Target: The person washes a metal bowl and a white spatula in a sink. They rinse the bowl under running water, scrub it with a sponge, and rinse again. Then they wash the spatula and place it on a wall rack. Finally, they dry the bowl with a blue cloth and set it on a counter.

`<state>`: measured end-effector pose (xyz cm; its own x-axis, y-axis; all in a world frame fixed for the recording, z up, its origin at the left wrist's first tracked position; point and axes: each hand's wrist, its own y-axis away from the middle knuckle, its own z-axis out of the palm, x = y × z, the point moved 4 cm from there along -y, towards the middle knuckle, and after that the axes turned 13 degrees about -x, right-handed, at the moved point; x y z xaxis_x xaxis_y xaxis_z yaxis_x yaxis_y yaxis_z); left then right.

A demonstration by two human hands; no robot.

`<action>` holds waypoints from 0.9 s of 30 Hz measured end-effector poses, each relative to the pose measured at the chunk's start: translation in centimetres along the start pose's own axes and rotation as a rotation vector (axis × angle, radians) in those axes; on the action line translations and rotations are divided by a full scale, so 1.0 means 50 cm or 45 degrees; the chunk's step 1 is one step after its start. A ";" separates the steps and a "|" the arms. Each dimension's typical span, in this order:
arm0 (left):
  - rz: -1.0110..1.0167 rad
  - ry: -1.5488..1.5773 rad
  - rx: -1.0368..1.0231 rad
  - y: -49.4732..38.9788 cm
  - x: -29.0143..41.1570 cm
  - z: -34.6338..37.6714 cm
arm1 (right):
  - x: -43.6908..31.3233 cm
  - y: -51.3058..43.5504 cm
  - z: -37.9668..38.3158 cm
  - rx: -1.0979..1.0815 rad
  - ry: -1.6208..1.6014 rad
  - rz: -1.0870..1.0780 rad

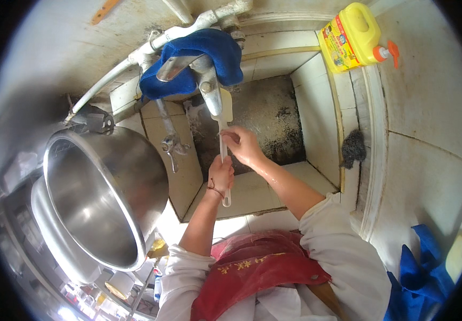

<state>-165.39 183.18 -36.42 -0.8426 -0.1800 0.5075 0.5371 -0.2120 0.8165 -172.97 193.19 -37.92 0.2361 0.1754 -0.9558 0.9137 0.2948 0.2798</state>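
Observation:
My left hand (pixel 221 173) is closed around the handle of a white spatula (pixel 226 105), whose blade lies just beyond the spout of a metal faucet (pixel 211 94). My right hand (pixel 241 144) touches the handle's upper part with its fingertips; its forearm looks wet. Both hands are over a tiled sink basin (pixel 319 108) with a dark, stained floor. A blue cloth (pixel 223 52) is draped over the faucet and the white pipe behind it.
A large steel pot (pixel 142 172) stands tilted at the left, beside a second tap (pixel 173 146). A yellow pump jug (pixel 349 38) stands at the upper right. A scouring pad (pixel 353 148) lies on the right ledge; blue cloths (pixel 419 269) are at the lower right.

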 end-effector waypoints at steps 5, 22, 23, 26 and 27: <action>0.218 -0.826 0.270 0.000 -0.005 0.003 | 0.023 -0.044 -0.025 -0.062 0.006 0.258; -0.039 0.173 -0.097 0.029 -0.016 0.013 | 0.014 -0.042 -0.027 -0.009 0.026 -0.061; -0.042 0.256 -0.156 0.032 -0.013 0.017 | 0.018 -0.041 -0.024 -0.005 0.017 -0.071; -0.063 0.462 -0.265 0.046 -0.012 0.024 | 0.023 -0.030 -0.035 0.236 -0.250 -0.207; -0.097 0.524 -0.262 0.049 -0.015 0.024 | 0.024 -0.026 -0.037 0.280 -0.270 -0.222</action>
<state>-163.50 183.94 -34.46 -0.8166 -0.5137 0.2633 0.5061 -0.4177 0.7546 -174.50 194.76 -39.29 0.1124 -0.0659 -0.9915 0.9903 0.0894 0.1063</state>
